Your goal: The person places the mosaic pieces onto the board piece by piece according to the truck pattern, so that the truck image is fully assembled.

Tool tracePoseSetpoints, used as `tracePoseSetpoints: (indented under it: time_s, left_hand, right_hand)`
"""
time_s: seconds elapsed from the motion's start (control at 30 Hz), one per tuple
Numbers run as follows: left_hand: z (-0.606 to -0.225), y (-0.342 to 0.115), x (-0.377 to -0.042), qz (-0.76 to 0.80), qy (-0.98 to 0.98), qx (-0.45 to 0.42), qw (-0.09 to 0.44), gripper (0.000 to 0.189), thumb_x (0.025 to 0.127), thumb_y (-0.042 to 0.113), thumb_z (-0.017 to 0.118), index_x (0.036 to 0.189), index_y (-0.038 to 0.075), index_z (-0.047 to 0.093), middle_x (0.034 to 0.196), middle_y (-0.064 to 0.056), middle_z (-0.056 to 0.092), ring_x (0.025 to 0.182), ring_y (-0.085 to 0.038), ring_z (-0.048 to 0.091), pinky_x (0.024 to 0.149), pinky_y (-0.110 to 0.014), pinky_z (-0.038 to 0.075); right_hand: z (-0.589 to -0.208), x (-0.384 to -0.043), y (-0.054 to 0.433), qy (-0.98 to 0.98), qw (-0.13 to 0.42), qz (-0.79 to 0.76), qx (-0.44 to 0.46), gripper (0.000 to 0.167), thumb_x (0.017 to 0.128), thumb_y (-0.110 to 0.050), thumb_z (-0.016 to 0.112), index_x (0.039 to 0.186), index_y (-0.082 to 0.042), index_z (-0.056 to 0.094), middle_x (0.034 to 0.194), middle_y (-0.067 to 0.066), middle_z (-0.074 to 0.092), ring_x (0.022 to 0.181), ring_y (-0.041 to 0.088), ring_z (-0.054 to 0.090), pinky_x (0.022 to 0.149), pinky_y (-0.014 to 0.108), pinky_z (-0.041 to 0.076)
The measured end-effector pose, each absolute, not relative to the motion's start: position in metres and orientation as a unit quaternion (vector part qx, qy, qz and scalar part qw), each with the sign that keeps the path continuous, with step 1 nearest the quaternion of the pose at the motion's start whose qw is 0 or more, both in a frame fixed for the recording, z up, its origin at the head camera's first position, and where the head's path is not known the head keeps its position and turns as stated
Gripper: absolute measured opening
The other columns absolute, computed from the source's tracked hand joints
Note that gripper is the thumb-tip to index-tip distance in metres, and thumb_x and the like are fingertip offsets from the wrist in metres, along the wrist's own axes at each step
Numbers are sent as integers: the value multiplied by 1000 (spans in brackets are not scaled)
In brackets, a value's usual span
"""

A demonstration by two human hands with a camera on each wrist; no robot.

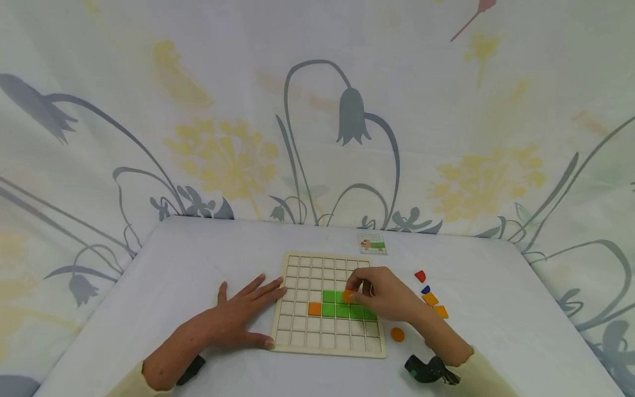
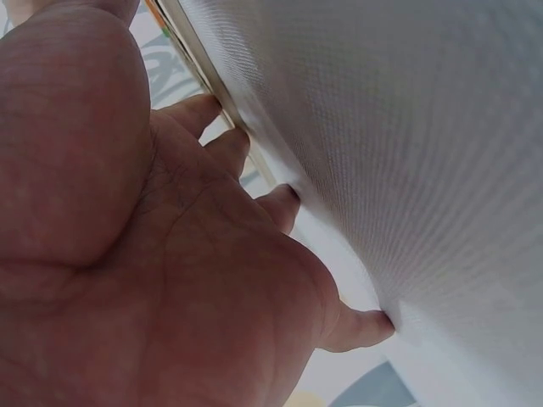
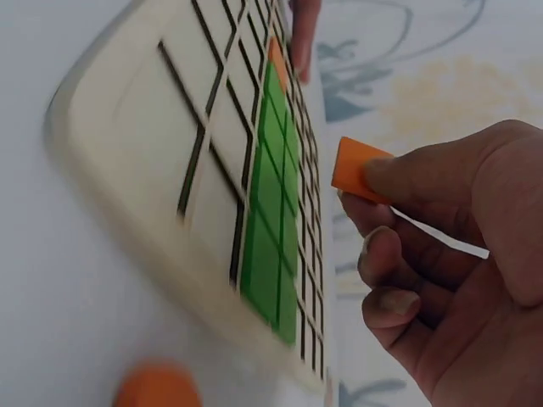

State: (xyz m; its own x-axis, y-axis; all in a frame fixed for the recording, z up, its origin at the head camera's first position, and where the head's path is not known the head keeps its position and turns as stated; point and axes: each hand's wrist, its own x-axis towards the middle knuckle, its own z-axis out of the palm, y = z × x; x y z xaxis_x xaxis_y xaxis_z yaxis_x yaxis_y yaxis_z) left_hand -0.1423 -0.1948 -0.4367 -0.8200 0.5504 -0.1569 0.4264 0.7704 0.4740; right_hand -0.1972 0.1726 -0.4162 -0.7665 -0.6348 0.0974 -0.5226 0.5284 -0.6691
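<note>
A wooden grid board (image 1: 297, 339) lies on the white table, with a block of green square tiles (image 1: 342, 310) set in its cells. One orange square tile (image 1: 315, 309) sits in the cell just left of the green ones. Above the board my right hand (image 1: 384, 292) pinches another orange square tile (image 3: 356, 168) between thumb and index finger, the other fingers curled below. My left hand (image 1: 238, 320) is spread flat at the board's left side. Its fingertips and thumb touch that edge, and in the left wrist view its fingers (image 2: 227, 151) reach along the board's side.
Right of the board lie an orange round piece (image 1: 397, 334), orange tiles (image 1: 440, 312), a blue piece (image 1: 425, 289) and a red piece (image 1: 420, 275). A small pattern card (image 1: 372, 243) lies behind the board. Flower-printed cloth (image 1: 317, 165) hangs around the table.
</note>
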Motion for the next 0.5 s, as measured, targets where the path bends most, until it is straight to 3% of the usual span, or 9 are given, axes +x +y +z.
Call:
tracePoseSetpoints:
  time_s: [0.27, 0.5]
  left_hand:
    - [-437, -194, -142, 211, 930, 263, 149, 102, 85, 68, 77, 169, 34, 29, 178, 10, 17, 165, -31, 6, 106, -92, -6]
    - [-434, -194, -141, 213, 928, 271, 142, 103, 85, 70, 75, 169, 33, 29, 178, 8, 19, 165, -33, 9, 103, -94, -3]
  right_hand:
    - [-423, -200, 120, 850, 60, -378, -362, 10, 96, -8, 79, 99, -16, 74, 86, -11, 70, 63, 4, 53, 60, 23, 48]
    - [-427, -200, 88, 856, 57, -371, -356, 10, 95, -6, 78, 97, -15, 75, 87, -8, 71, 63, 7, 54, 61, 23, 48]
